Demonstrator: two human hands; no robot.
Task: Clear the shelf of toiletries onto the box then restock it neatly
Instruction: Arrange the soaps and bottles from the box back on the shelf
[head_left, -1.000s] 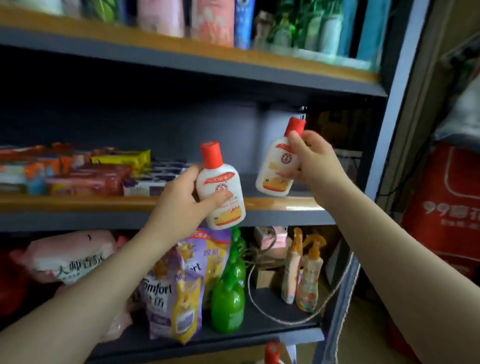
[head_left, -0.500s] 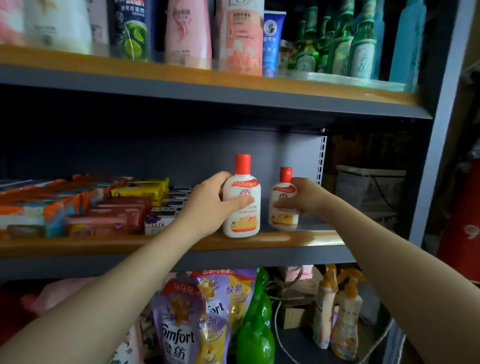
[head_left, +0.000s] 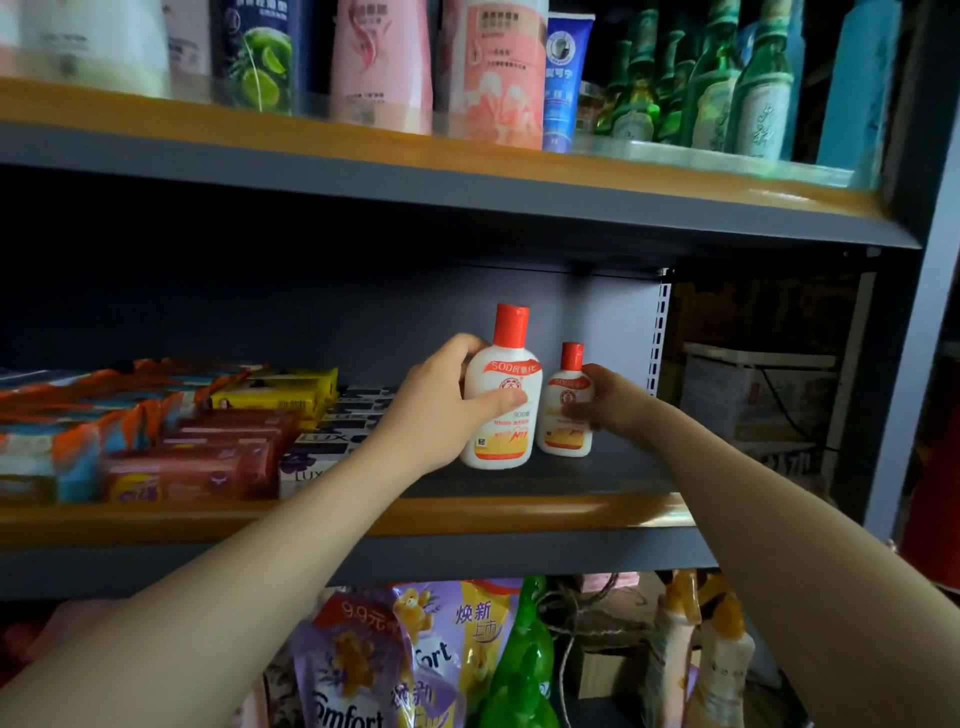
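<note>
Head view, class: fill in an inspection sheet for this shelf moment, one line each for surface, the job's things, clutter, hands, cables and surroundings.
Surface: middle shelf, dark board with a wooden front edge.
Job's things: large lotion bottle and small lotion bottle, both upright on the shelf, side by side, red caps on.
Clutter: soap packs stacked at the shelf's left.
Hands: left hand grips the large bottle; right hand holds the small one.
Cables: twine coiled on the lower shelf; a dark cable beyond the rack.
Surroundings: tall bottles above; refill pouches and spray bottles below.
</note>
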